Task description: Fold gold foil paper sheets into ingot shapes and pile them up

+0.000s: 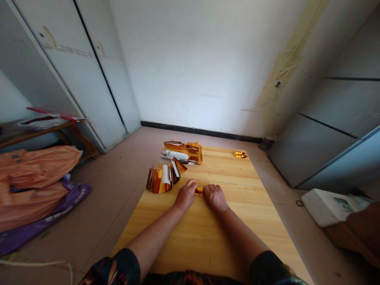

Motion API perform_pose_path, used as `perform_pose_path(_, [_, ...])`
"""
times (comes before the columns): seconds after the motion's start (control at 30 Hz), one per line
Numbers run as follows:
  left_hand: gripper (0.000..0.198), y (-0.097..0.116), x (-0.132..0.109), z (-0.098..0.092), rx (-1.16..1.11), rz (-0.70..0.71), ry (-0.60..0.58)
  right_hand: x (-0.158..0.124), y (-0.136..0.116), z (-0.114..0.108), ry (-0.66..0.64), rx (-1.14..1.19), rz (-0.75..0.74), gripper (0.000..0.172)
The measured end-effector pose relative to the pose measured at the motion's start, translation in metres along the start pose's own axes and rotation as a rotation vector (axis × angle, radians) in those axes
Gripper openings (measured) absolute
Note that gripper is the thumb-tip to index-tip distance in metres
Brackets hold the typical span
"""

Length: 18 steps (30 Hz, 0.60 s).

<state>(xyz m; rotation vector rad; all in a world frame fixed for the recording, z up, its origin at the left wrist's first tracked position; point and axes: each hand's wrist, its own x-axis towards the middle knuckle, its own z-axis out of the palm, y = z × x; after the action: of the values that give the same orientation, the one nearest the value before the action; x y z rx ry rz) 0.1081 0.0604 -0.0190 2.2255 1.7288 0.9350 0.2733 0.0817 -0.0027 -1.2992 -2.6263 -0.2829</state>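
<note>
My left hand and my right hand rest close together on the wooden table, fingers curled. Between them they pinch a small piece of gold foil paper, mostly hidden by the fingers. Just beyond my left hand stands a fanned stack of gold foil sheets with white backs. Farther back lies a second pile of gold foil sheets. A single folded gold piece sits alone near the far right corner of the table.
Orange and purple bags are heaped on the floor at the left, below a low wooden shelf. White cabinet doors stand at the back left. A white box lies on the floor at the right beside grey panels.
</note>
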Motion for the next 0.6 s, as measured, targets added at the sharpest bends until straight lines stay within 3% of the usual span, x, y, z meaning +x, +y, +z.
perform_pose_path(0.13, [0.029,-0.002,0.003,0.003,-0.061,-0.015,0.077,0.003,-0.001,0.001,0.031,0.047,-0.057,0.018])
perform_pose_path(0.3, [0.033,-0.004,0.008,0.003,-0.191,-0.124,0.25,0.003,-0.008,0.006,0.113,0.134,0.079,0.022])
perform_pose_path(0.4, [0.032,0.0,0.011,-0.001,-0.285,-0.264,0.302,0.004,-0.013,0.004,0.151,0.2,0.144,0.023])
perform_pose_path(0.53, [0.009,0.013,0.012,-0.006,-0.358,-0.411,0.174,0.008,-0.015,-0.004,0.157,0.246,0.165,0.025])
perform_pose_path(0.6, [0.014,0.02,0.011,-0.008,-0.37,-0.431,0.095,0.01,-0.015,-0.007,0.15,0.276,0.183,0.025])
